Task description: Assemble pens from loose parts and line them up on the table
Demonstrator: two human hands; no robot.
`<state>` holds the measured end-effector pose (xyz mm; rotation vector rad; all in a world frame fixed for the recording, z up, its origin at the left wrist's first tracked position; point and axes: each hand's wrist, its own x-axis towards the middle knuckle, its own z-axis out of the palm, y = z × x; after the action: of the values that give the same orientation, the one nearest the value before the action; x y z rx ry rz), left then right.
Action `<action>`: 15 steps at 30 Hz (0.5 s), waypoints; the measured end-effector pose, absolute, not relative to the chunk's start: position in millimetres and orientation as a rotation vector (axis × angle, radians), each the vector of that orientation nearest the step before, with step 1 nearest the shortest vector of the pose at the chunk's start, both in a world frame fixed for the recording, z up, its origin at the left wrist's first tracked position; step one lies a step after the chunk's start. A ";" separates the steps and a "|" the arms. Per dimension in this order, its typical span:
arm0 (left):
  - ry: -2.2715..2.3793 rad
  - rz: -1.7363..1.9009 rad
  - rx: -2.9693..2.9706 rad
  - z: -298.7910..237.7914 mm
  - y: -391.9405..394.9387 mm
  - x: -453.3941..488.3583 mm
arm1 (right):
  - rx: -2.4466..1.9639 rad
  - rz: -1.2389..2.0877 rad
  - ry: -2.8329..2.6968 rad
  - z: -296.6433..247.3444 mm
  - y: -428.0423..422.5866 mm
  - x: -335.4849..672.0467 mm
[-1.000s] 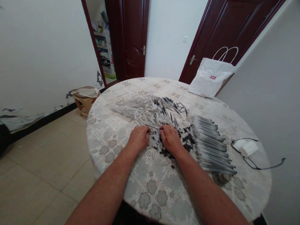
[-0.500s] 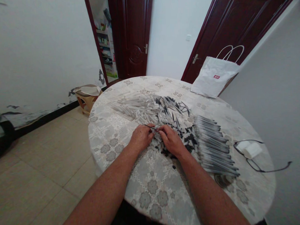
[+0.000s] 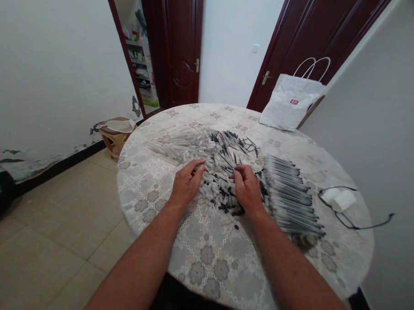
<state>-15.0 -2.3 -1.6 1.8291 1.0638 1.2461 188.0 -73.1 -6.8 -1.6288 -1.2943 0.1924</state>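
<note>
My left hand (image 3: pixel 187 181) is at the left edge of a heap of pen parts, thumb and forefinger drawn together; whatever they hold is too small to make out. Across the heap, my right hand (image 3: pixel 246 185) has its fingertips pinched over thin black refills (image 3: pixel 229 158), and its contents are unclear too. Between the hands lie short whitish pieces (image 3: pixel 210 189) and small black caps (image 3: pixel 225 193). Pale pen barrels (image 3: pixel 182 147) are piled beyond my left hand. A row of pens with dark ends (image 3: pixel 291 197) lies to the right of my right hand.
A round table with a flowered cloth (image 3: pixel 211 260) bears everything. Eyeglasses (image 3: pixel 347 222) and a white tissue wad (image 3: pixel 342 199) lie at right. A white paper bag (image 3: pixel 290 101) stands at the far edge. A stool (image 3: pixel 115 136) is beyond the table's left side.
My hands were together over the heap with a thin dark stick between them. They have moved apart, left hand leftward, right hand rightward. The view has shifted slightly.
</note>
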 end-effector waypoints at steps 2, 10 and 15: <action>0.972 1.288 1.642 0.7 -2.8 -13.6 | -1.592 0.183 -1.266 -5.5 -74.6 188.8; 0.644 1.355 0.864 3.5 7.1 -13.6 | -1.359 0.383 -1.078 -10.2 -72.3 189.8; 0.536 1.271 0.685 4.5 8.9 -16.4 | -1.237 0.533 -0.984 -13.4 -71.9 189.6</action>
<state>-16.4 8.9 4.5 0.6851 0.5361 1.2713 189.6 -71.9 -13.4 -1.2365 -0.9843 0.5331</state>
